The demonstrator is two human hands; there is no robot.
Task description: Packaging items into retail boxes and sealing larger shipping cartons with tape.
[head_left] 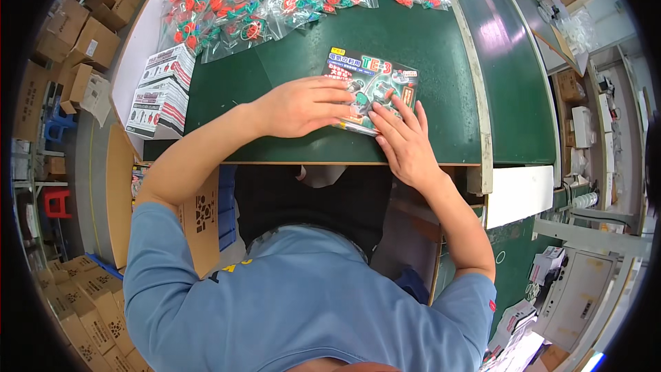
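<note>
A flat, dark printed box point(375, 72) with colourful pictures lies on the green tabletop, slightly turned. My left hand point(303, 105) reaches over its left side, fingers stretched out together across the printed face. The thumb of that hand is hidden. On the box's lower right part rests my right hand point(405, 146), its fingers spread and extended over the cover and right edge. Between them, the two hands cover much of the lower half of the box.
Clear bags of red and green parts point(275, 0) pile along the table's far side. Stacked printed leaflets point(162, 93) stand at the left by a white side panel. A pale raised rail point(475, 76) borders the right. Cardboard boxes point(86, 34) fill the left floor area.
</note>
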